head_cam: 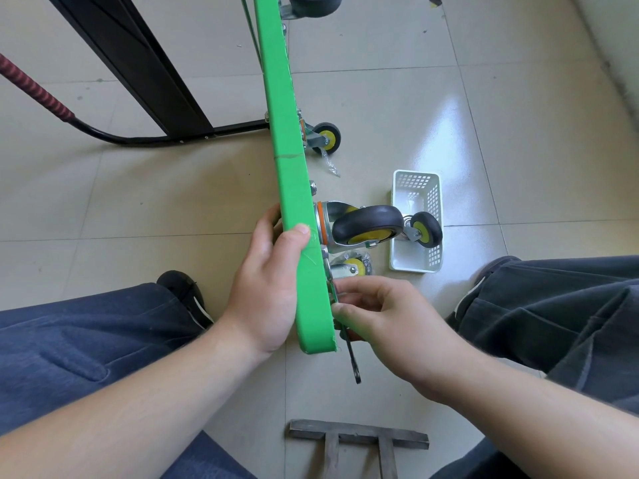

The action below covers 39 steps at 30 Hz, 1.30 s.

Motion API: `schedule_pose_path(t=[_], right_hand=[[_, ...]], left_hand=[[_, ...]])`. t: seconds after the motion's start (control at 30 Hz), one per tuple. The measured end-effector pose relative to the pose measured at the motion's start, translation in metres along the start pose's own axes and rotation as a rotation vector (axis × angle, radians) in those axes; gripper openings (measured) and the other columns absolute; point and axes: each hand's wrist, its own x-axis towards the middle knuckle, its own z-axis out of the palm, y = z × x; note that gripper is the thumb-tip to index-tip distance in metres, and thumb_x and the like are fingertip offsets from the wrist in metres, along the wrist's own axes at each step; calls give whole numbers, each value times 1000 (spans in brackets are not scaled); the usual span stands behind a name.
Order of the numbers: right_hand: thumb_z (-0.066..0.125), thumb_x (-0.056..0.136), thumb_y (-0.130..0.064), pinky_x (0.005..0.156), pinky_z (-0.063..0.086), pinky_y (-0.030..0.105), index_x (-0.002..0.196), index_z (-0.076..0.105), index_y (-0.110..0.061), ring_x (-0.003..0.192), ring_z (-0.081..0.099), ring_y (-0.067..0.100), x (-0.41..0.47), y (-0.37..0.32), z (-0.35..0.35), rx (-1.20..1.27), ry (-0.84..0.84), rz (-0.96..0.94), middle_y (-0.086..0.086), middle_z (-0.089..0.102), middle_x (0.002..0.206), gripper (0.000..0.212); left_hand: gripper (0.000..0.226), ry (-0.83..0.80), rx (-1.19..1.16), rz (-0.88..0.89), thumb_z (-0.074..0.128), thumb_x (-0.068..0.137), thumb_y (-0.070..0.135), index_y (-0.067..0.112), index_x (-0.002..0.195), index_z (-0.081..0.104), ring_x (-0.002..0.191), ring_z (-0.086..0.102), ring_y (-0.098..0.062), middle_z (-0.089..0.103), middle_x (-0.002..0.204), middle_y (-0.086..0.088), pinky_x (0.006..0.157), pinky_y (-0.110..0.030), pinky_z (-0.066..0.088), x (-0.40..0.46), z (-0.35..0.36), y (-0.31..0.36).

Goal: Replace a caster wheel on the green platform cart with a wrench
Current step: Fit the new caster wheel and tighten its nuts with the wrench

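The green flat-decked platform cart (292,188) is stood on edge, so that its underside and casters are turned toward the working hand. It is steadied by the left hand (268,288), whose thumb is laid over the green rim while the fingers are curled round behind. A black rubber caster wheel with a yellow hub (368,224) is seen bolted at the near corner; a spare is kept in the white perforated plastic basket (434,183) beside it. The right hand (387,314) is pressed to the mounting plate, fingers bent narrowly as if pinching a fastener, though that is hidden. A dark slim metal wrench (353,359) hangs below; whether it is gripped cannot be told.
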Motion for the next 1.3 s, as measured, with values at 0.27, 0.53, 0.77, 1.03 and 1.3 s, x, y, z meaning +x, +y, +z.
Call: schedule_pose_path(t=[0.27,0.53,0.77,1.03,1.3], right_hand=[[68,96,-12,92,59,45,107,78,-21,92,72,26,-5,-6,-4,19,-4,21,10,76,99,17],[63,98,-9,81,60,45,103,79,-18,77,65,20,-15,-16,-2,39,-24,17,15,74,98,19],[65,98,-14,79,59,53,99,78,-10,72,62,24,-15,-31,-3,18,-43,-1,27,69,96,13],[62,95,-15,81,61,57,92,70,4,64,70,21,-25,-54,-9,-122,-69,85,30,67,93,21],[66,96,-8,53,55,23,100,65,18,52,63,22,-33,-88,-17,253,-136,248,20,64,78,26]], left_hand=[[58,5,8,-3,62,79,50,25,132,60,95,65,-32,65,117,-28,97,-65,49,-1,0,1],[66,-4,-6,16,60,74,58,27,132,60,103,64,-47,65,118,-26,97,-67,48,0,-1,0],[62,-6,-35,20,60,76,56,28,131,61,110,59,-51,65,119,-27,96,-68,48,-1,0,0],[61,7,-30,18,62,76,55,28,131,61,112,60,-49,67,119,-23,100,-68,47,0,0,-2],[49,0,-25,15,54,85,43,22,129,59,78,63,-21,69,92,-7,67,-35,53,1,-2,-3]])
